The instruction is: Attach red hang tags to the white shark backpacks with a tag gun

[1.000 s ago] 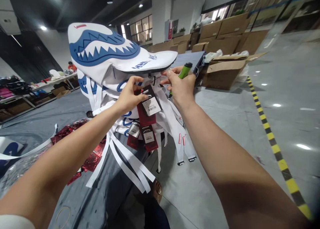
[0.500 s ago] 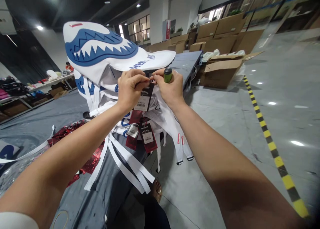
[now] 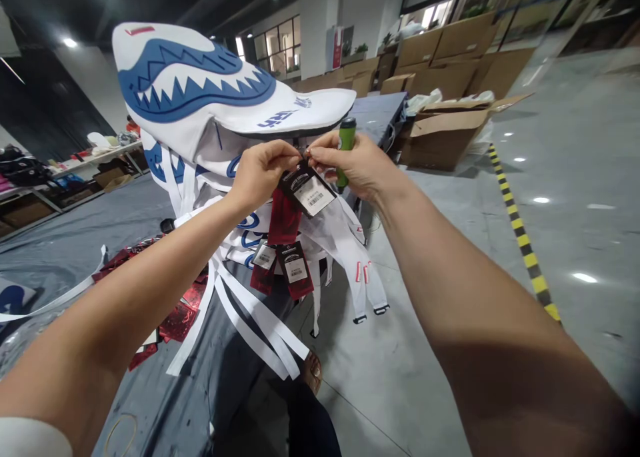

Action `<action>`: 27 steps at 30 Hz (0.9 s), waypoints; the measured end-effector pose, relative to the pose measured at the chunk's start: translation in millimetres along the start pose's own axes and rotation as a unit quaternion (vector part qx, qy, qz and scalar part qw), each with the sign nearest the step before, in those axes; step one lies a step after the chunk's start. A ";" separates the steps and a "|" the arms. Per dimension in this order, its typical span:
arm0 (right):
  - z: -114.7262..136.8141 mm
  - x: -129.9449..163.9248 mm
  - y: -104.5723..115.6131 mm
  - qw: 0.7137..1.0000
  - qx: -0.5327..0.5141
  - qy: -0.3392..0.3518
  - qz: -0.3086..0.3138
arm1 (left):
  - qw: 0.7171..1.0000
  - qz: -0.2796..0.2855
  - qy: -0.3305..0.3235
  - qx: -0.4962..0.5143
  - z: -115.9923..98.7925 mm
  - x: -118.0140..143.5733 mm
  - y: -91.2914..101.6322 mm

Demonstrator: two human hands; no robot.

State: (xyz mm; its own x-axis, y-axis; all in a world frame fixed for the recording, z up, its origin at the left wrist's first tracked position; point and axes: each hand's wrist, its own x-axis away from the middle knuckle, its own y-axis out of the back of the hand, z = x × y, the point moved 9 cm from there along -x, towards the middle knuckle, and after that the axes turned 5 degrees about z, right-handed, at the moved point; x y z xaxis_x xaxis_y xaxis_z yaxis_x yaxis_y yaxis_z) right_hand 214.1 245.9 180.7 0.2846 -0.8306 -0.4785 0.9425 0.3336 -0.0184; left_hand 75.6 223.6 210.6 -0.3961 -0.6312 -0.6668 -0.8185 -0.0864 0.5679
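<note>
both hands meet under the white and blue bag (image 3: 210,104) at the worktop's (image 3: 75,244) near edge: left hand (image 3: 263,174) fingers pinch the tag (image 3: 305,189), right hand (image 3: 353,167) fingers pinch its top and grip a green tool (image 3: 345,140).

Left arm: we reach it forward from the lower left, forearm bare, wrist nearly straight.
Left hand (image 3: 261,172): raised to chest height, fingers curled, thumb and forefinger pinched together at the tips.
Right arm: we bring it in from the lower right, bare, angled up and inward.
Right hand (image 3: 350,165): thumb and forefinger pinched, other fingers curled closed.
Hands: fingertips almost meeting, facing each other.
</note>
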 end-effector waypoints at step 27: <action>29.3 11.0 -21.6 0.911 0.392 0.127 -0.016 | 0.986 0.023 0.059 -0.156 6.3 7.7 -3.8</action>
State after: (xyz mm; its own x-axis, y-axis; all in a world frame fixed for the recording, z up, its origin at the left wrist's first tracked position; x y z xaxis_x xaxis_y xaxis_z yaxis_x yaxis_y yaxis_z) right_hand 202.1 216.5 201.5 0.2996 -0.6717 -0.6776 0.8132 -0.1916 0.5495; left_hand 73.0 224.0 200.3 -0.3630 -0.7237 -0.5870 -0.6253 -0.2778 0.7292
